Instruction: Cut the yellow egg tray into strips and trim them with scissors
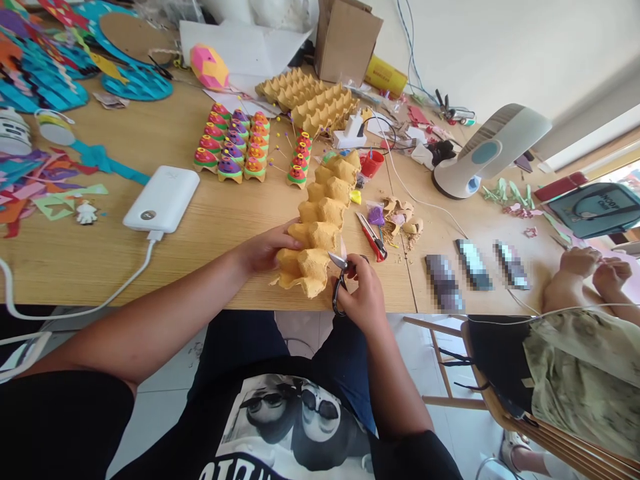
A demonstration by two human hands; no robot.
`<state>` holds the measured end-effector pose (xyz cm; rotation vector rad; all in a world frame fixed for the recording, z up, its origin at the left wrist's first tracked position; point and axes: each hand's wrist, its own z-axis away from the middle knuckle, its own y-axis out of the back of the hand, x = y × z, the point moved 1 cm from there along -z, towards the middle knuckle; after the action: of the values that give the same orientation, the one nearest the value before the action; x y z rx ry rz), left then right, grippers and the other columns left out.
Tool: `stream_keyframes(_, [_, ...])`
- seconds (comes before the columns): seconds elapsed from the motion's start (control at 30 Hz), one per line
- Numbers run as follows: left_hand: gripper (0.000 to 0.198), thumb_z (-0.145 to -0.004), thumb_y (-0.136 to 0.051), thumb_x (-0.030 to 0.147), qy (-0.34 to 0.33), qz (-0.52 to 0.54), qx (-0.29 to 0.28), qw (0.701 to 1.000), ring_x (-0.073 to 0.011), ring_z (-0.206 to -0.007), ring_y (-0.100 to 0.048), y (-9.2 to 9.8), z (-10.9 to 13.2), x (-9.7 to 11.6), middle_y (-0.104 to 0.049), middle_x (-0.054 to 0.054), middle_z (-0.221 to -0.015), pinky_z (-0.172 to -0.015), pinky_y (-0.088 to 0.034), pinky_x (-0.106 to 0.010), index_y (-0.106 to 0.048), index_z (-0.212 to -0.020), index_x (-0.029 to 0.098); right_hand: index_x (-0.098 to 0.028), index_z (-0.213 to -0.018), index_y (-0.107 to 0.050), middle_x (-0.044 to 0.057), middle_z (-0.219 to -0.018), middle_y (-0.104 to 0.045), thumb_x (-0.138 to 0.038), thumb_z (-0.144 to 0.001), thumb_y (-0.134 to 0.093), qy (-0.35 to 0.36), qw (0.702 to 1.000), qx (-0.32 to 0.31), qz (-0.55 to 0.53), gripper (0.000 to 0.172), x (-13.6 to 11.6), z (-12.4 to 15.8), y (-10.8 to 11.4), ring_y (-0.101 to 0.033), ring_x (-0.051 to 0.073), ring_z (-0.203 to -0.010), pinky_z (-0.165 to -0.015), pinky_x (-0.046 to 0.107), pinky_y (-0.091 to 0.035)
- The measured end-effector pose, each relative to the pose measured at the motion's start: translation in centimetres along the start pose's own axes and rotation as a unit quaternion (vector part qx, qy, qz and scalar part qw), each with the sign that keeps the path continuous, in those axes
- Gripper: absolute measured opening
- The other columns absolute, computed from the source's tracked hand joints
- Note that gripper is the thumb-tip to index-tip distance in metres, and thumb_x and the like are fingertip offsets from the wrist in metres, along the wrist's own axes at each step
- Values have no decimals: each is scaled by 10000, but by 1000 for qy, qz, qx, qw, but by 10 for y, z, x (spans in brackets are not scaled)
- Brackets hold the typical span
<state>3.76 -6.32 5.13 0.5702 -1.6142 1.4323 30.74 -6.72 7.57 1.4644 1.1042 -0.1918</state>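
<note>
Pinching the egg-carton strip (323,215) by its near left side above the worktop (220,220), left hand (270,247) has likely light, stiffish, tearable pulp, best held at the cup walls, while right hand (364,293) grips scissors (339,293) at its near right edge.
</note>
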Motion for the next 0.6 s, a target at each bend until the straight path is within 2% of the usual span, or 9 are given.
stream_keyframes(0.23, [734,-739,-994,277,3,8,15,1000,-394,-1216,-837,-4,2,1,-866,-80,-1332,-989,-689,-485,-762,-1435,292,-254,-1303,-687,23,-913,-706,-373,-964,-749,-4,1000,-21,-19,364,4,-8,-7,-638,230,-788,-780,359,-531])
stream_keyframes(0.43, [746,-763,-989,278,5,-19,24,1000,-391,-1272,-817,3,2,-5,-863,-49,-1336,-1057,-673,-514,-757,-1468,352,-252,-1264,-712,52,-933,-745,-405,-978,-754,5,1000,-6,30,327,17,-3,-18,-672,253,-818,-789,365,-542])
stream_keyframes(0.6, [796,-750,-993,278,8,-45,28,999,-419,-1349,-790,5,2,-7,-851,-49,-1340,-1138,-642,-576,-745,-1500,379,-254,-1275,-744,63,-930,-764,-417,-981,-792,15,999,-5,52,340,26,-1,-22,-692,269,-836,-801,373,-556])
